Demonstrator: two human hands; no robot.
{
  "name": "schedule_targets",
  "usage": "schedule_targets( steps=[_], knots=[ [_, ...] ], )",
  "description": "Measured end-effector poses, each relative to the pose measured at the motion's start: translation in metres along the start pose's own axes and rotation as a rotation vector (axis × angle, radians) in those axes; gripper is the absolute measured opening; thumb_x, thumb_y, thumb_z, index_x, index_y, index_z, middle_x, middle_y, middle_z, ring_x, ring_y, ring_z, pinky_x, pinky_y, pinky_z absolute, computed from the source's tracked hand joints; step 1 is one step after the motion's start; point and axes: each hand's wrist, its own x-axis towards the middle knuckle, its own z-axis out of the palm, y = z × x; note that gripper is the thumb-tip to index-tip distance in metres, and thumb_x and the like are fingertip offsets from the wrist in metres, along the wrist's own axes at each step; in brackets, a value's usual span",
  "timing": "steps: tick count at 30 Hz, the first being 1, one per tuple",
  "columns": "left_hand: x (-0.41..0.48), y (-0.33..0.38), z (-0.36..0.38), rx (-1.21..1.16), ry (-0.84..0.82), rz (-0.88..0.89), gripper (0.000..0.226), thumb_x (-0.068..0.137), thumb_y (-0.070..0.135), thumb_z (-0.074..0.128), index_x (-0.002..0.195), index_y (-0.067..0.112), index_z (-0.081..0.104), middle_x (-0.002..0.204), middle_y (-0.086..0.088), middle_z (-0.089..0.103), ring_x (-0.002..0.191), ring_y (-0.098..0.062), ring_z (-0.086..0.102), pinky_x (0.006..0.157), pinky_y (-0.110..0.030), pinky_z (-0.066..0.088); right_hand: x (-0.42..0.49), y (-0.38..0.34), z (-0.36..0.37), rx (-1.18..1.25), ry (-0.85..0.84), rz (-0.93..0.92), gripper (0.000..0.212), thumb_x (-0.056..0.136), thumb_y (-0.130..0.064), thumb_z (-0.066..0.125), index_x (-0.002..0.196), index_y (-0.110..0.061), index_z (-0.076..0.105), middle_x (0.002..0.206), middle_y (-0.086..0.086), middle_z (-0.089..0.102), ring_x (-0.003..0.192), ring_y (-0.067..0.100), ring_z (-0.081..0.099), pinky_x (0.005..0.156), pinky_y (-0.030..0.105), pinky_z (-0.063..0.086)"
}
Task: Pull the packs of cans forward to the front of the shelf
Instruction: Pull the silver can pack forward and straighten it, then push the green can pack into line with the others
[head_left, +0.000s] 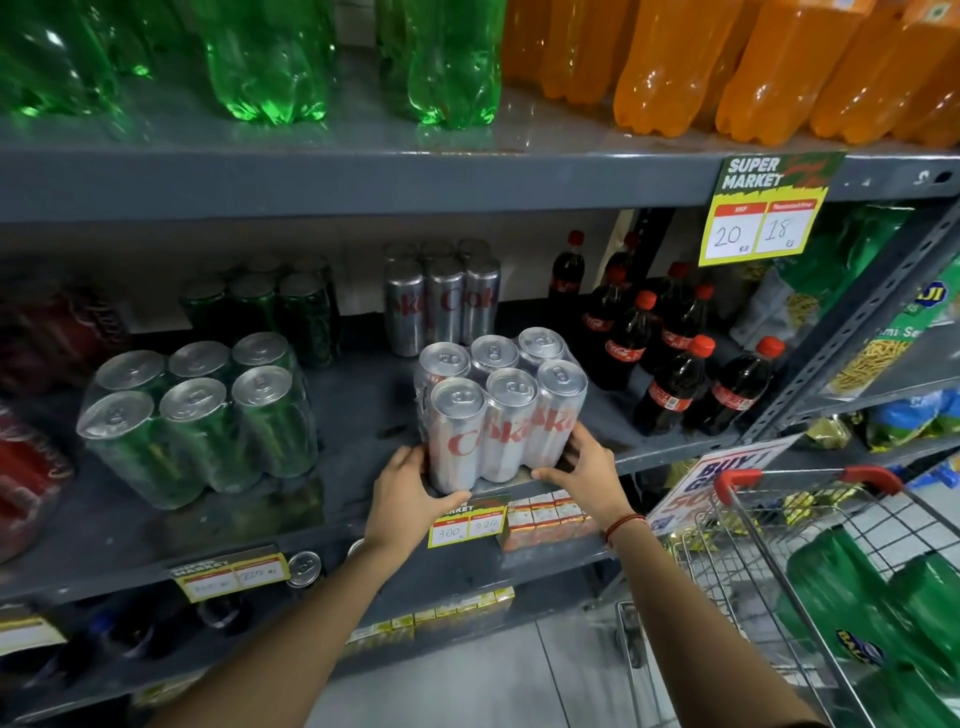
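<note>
Silver can pack (498, 410) at shelf (332, 514) front, fingers (447, 503) clasping both lower sides.

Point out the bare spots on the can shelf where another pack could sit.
Free: the strip between the green can pack and the silver can pack that both hands hold, and the shelf front edge below the green pack. Crowded: the cola bottles at right and the back row.

Grey metal shelving (363, 176) stands over pale floor tiles (467, 686) beside a wire trolley (779, 519).
</note>
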Motion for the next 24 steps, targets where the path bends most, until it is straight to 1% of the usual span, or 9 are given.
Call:
schedule_targets(
  steps=[3, 6, 8, 12, 14, 16, 19, 22, 24],
  knots=[
    [-0.001, 0.000, 0.000, 0.006, -0.013, -0.019, 0.059, 0.059, 0.038, 0.083, 0.103, 0.005, 0.061, 0.101, -0.009, 0.060, 0.093, -0.026, 0.061, 0.082, -0.040, 0.051, -0.003, -0.004, 0.001, -0.015, 0.003, 0.015, 0.067, 0.068, 0.006, 0.077, 0.126, -0.014, 0.048, 0.109, -0.007, 0.061, 0.102, 0.004, 0.058, 0.081, 0.005, 0.048],
    [-0.002, 0.002, 0.000, 0.022, -0.029, -0.027, 0.060, 0.062, 0.039, 0.081, 0.107, 0.006, 0.058, 0.106, -0.009, 0.058, 0.098, -0.027, 0.060, 0.085, -0.038, 0.050, -0.007, -0.002, 0.005, -0.029, 0.025, 0.028, 0.071, 0.071, 0.006, 0.075, 0.131, -0.015, 0.045, 0.112, -0.009, 0.060, 0.104, 0.001, 0.057, 0.096, 0.021, 0.047],
    [-0.003, 0.004, -0.002, 0.018, -0.052, -0.025, 0.062, 0.065, 0.038, 0.080, 0.112, 0.006, 0.055, 0.113, -0.009, 0.056, 0.104, -0.026, 0.058, 0.088, -0.037, 0.048, -0.012, 0.001, 0.011, 0.001, 0.069, 0.043, 0.074, 0.072, 0.007, 0.074, 0.135, -0.015, 0.041, 0.120, -0.004, 0.060, 0.111, 0.007, 0.057, 0.099, 0.026, 0.046],
    [-0.007, -0.003, -0.023, -0.102, -0.038, -0.002, 0.067, 0.070, 0.033, 0.078, 0.126, 0.010, 0.051, 0.123, -0.006, 0.053, 0.114, -0.021, 0.054, 0.098, -0.036, 0.046, -0.036, -0.006, 0.043, 0.086, 0.349, 0.037, 0.068, 0.076, 0.011, 0.068, 0.136, -0.002, 0.039, 0.124, 0.005, 0.055, 0.115, 0.014, 0.052, 0.098, 0.023, 0.042],
    [-0.013, -0.018, -0.044, -0.179, 0.042, 0.008, 0.059, 0.073, 0.030, 0.077, 0.125, 0.011, 0.055, 0.117, -0.002, 0.055, 0.108, -0.017, 0.058, 0.095, -0.037, 0.050, -0.051, -0.005, 0.068, 0.136, 0.540, 0.076, 0.056, 0.077, 0.005, 0.070, 0.128, 0.001, 0.046, 0.124, 0.016, 0.057, 0.112, 0.023, 0.055, 0.096, 0.030, 0.044],
    [-0.020, -0.037, -0.069, -0.222, 0.142, -0.016, 0.046, 0.077, 0.027, 0.074, 0.118, 0.012, 0.060, 0.108, 0.003, 0.055, 0.098, -0.010, 0.060, 0.088, -0.031, 0.053, -0.062, -0.005, 0.099, 0.145, 0.618, 0.085, 0.038, 0.080, -0.005, 0.070, 0.115, -0.002, 0.055, 0.115, 0.022, 0.060, 0.103, 0.032, 0.060, 0.086, 0.040, 0.051],
    [-0.032, -0.071, -0.110, -0.280, 0.334, -0.111, 0.030, 0.080, 0.019, 0.071, 0.108, 0.009, 0.064, 0.102, -0.003, 0.063, 0.083, -0.001, 0.059, 0.074, -0.008, 0.048, -0.073, -0.020, 0.149, 0.098, 0.620, 0.005, 0.018, 0.085, -0.007, 0.065, 0.100, 0.001, 0.061, 0.100, 0.021, 0.062, 0.088, 0.027, 0.056, 0.075, 0.023, 0.042],
    [-0.046, -0.106, -0.142, -0.294, 0.475, -0.191, 0.021, 0.082, 0.014, 0.069, 0.102, 0.008, 0.065, 0.098, -0.010, 0.068, 0.081, -0.017, 0.065, 0.071, -0.010, 0.048, -0.080, -0.050, 0.197, 0.098, 0.541, -0.117, 0.006, 0.086, -0.008, 0.063, 0.091, -0.004, 0.061, 0.088, 0.018, 0.063, 0.080, 0.025, 0.056, 0.071, 0.015, 0.039],
    [-0.052, -0.122, -0.160, -0.294, 0.544, -0.228, 0.017, 0.082, 0.013, 0.068, 0.097, 0.007, 0.063, 0.093, -0.011, 0.067, 0.082, -0.026, 0.066, 0.069, -0.017, 0.051, -0.075, -0.070, 0.222, 0.178, 0.437, -0.137, 0.012, 0.085, -0.006, 0.064, 0.091, -0.014, 0.058, 0.089, 0.016, 0.062, 0.077, 0.022, 0.058, 0.069, 0.014, 0.043]
  ],
)
